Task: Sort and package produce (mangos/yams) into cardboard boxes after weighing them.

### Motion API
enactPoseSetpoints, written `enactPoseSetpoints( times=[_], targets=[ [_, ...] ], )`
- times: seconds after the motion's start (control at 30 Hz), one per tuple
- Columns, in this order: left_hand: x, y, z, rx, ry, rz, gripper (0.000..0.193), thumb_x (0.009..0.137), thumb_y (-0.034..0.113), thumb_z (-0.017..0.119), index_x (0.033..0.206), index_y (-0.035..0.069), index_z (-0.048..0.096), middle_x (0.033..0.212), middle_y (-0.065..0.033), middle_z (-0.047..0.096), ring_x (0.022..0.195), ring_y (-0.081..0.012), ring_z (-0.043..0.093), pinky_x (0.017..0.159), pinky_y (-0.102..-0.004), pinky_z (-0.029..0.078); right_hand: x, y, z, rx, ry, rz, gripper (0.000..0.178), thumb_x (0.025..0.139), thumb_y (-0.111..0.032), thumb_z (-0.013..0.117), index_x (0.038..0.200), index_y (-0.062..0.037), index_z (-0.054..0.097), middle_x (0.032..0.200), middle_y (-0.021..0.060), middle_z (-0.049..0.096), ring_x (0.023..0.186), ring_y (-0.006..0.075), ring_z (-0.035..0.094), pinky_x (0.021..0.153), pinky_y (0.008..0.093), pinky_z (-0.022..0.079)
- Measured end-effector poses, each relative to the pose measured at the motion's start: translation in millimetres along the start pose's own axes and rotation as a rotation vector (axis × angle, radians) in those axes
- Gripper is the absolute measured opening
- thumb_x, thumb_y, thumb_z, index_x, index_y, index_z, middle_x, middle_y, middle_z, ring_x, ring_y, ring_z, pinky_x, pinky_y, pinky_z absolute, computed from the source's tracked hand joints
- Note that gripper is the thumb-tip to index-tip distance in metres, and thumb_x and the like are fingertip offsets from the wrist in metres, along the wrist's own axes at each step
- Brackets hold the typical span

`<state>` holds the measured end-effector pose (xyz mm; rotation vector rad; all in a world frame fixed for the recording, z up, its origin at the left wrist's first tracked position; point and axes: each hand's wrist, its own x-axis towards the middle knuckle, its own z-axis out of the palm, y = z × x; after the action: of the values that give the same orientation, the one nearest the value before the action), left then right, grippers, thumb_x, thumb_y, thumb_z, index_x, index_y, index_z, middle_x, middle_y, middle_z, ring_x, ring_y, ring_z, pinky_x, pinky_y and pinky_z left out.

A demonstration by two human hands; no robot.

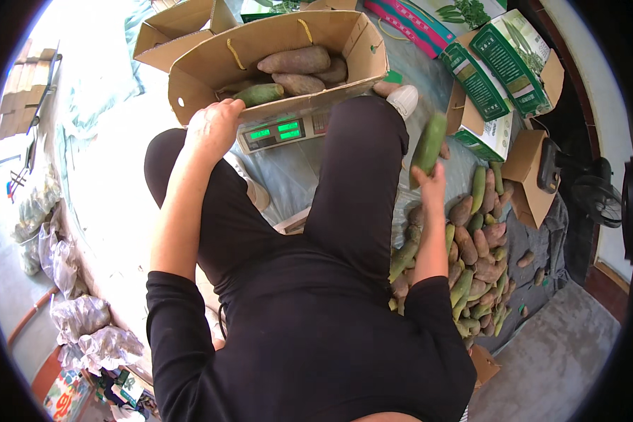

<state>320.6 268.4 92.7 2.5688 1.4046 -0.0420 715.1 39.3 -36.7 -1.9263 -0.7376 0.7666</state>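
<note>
The person sits low in black clothes, knees spread, forearms reaching out from the lower edge. The right hand is raised beside the right knee, its fingers closed around the lower end of a long green vegetable, which stands nearly upright in the air, clear of everything else. Just below and to the right of that hand, a heap of green and reddish-brown vegetables lies on the floor covering, some pieces strayed a little way off toward the right.

The left hand reaches forward past the left knee. Its fingers curl over the near rim of an open cardboard box and appear to grip that edge, though the fingertips themselves are hidden. The box sits on a small electronic scale with a lit green display, which stands between the knees and just under the box's near wall. Inside the box lie several reddish-brown tubers and one green vegetable piece close to the left hand.

Farther off, a second open cardboard box stands behind the first. To the far right, green-and-white printed cartons are stacked, and a small fan stands near the wall.
</note>
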Motion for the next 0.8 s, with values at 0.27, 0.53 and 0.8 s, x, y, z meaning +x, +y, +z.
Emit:
enactPoseSetpoints(
  times=[0.27, 0.53, 0.8],
  targets=[
    [0.7, 0.5, -1.9, 0.000, -0.041, -0.011, 0.011, 0.082, 0.011, 0.060, 0.090, 0.006, 0.057, 0.090, -0.0114, 0.061, 0.092, -0.0320, 0.059, 0.077, -0.0432, 0.047, 57.3, -205.2, 36.7, -0.277, -0.068, -0.721, 0.055, 0.069, -0.014, 0.073, 0.120, -0.0021, 0.053, 0.111, 0.0129, 0.060, 0.102, 0.0263, 0.057, 0.092, 0.0367, 0.043],
    [-1.1, -2.0, -1.1, -0.010, -0.021, 0.013, 0.011, 0.081, 0.011, 0.060, 0.089, 0.005, 0.056, 0.089, -0.0123, 0.061, 0.091, -0.0326, 0.059, 0.077, -0.0434, 0.047, 63.6, -239.1, 97.5, -0.011, -0.110, -0.662, 0.038, 0.077, -0.015, 0.070, 0.112, -0.0057, 0.060, 0.105, 0.0083, 0.064, 0.098, 0.0186, 0.059, 0.084, 0.0318, 0.047],
    [-2.3, -2.9, -0.6, -0.005, -0.030, 0.031, 0.012, 0.081, 0.011, 0.060, 0.091, 0.005, 0.056, 0.090, -0.0123, 0.061, 0.092, -0.0325, 0.059, 0.077, -0.0432, 0.047, 56.3, -40.3, 42.2, 0.026, -0.049, -0.106, 0.026, 0.084, -0.006, 0.062, 0.109, -0.0008, 0.060, 0.096, 0.0059, 0.065, 0.084, 0.0127, 0.061, 0.073, 0.0261, 0.049]
  ],
)
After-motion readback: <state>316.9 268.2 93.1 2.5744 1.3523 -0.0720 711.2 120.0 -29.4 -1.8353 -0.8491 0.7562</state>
